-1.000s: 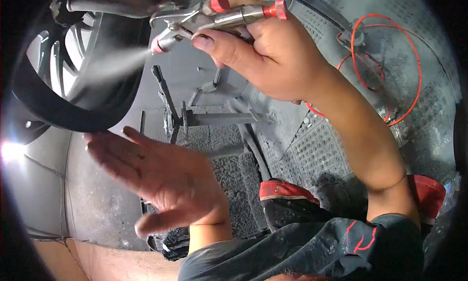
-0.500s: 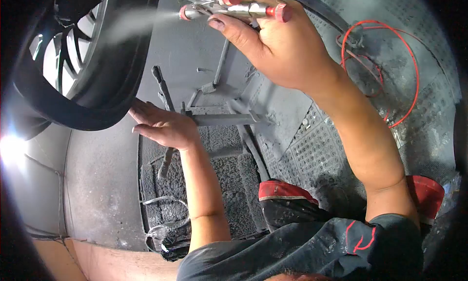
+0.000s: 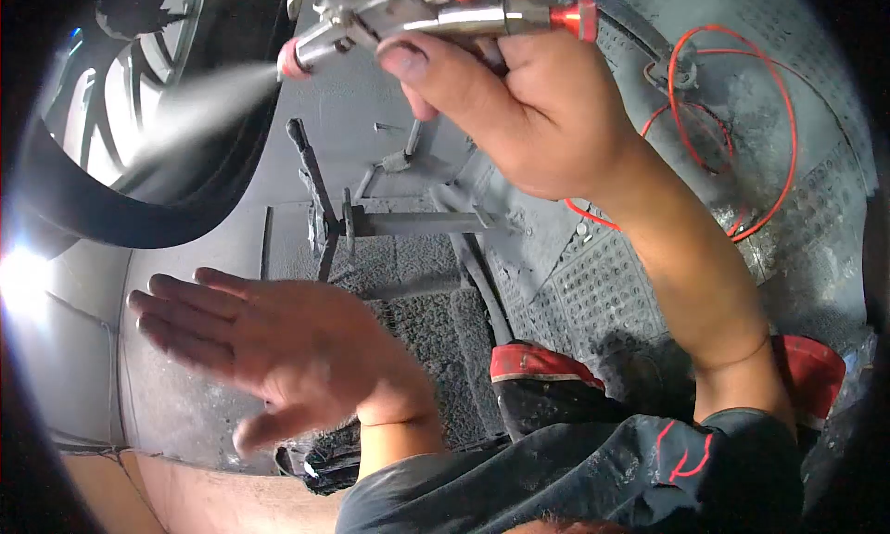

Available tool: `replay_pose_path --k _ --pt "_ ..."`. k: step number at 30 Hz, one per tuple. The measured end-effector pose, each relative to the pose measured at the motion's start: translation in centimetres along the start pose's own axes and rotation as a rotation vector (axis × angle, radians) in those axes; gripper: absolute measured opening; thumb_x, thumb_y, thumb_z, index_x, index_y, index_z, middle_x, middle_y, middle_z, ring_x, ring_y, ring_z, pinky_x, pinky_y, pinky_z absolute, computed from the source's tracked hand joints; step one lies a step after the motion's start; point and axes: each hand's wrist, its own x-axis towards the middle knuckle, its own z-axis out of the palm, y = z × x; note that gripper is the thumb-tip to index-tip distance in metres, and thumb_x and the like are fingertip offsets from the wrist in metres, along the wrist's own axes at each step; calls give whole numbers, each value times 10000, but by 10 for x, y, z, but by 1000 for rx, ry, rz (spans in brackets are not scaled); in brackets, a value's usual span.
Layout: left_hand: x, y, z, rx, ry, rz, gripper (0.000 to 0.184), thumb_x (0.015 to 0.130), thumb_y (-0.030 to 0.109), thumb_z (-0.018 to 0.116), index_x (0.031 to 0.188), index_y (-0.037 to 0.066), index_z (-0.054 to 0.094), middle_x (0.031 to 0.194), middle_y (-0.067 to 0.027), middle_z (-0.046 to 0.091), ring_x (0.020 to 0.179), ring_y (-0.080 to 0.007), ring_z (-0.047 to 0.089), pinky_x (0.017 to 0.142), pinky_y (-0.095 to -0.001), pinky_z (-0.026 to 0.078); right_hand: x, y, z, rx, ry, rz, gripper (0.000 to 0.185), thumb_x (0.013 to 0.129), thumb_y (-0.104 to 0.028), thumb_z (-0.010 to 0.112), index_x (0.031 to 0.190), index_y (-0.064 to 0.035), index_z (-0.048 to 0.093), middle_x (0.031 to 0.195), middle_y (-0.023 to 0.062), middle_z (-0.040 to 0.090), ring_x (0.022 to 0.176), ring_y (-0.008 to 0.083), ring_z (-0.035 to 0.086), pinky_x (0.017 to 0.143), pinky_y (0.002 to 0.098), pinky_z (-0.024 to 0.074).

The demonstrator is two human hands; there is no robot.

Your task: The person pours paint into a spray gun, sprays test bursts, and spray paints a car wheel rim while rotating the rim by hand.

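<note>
My right hand [image 3: 547, 108] is wrapped round a silver spray gun [image 3: 464, 18] with red knobs and a red nozzle ring. From its nozzle a pale mist [image 3: 209, 108] fans out to the left, onto the dark wheel [image 3: 176, 221] whose spokes show at the upper left. Below the wheel and apart from it, my left hand [image 3: 306, 349] is held up with fingers spread, holding nothing. Its fingertips look darkened. The wheel's upper part is cut off by the frame, and what carries it is hidden.
A coated metal stand [image 3: 408, 222] is at the middle, beside a rough dark textured panel [image 3: 408, 321]. A red hose [image 3: 794, 145] lies coiled on the perforated floor [image 3: 603, 293] at right. A bright lamp [image 3: 20, 279] shines at the left edge.
My left hand has come away from the wheel's lower edge, down and nearer. The spray gun has moved left and closer, its mist now aimed lower into the wheel. The wheel's spokes appear shifted.
</note>
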Motion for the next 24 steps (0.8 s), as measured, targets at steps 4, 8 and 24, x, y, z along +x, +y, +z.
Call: replay_pose_path --k 4,8,24 --pt "3 -46 -85 504 55 -55 892 987 677 173 1507 -43 259 1587 -202 253 1501 -283 169 1239 -452 43 14 -23 -8 -212 21 144 199 989 -120 585 977 78 606 887 122 636 672 152 624 574 293 484" --pt "-8 -80 -93 553 126 -203 819 1018 616 166 1486 -41 311 1564 -184 309 1488 -263 208 1237 -459 64 22 -23 -16 -299 63 172 198 992 -124 580 1023 72 590 869 127 654 654 176 645 580 302 509" --pt "-11 5 35 -173 -14 141 991 936 732 254 1542 -43 140 1628 -218 108 1523 -314 86 1226 -476 86 9 -47 -10 -51 -115 755 261 1012 -265 583 924 -25 636 677 -25 559 621 65 518 584 246 422"
